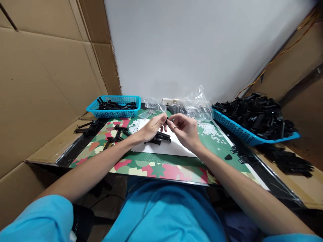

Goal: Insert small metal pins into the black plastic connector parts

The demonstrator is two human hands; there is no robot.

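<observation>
Small black piece (167,119) is pinched at the dial's centre between the fingertips of the left hand (153,126) and right hand (186,130). Smooth pale wall (171,50) rises at twelve o'clock; corrugated cardboard (47,70) bounds ten. Glossy camouflage-patterned mat (161,170) reaches its front edge at six, leaving a strip of room below the white sheet (176,150). Latticed blue basket (236,128), heaped with angular black parts (257,114), stands at three; another latticed tray (113,114) at nine-thirty. Crinkled clear bag (199,109) lies at one, slender ridged black components (163,137) at seven, flat white discs (209,130) at three and nine.
</observation>
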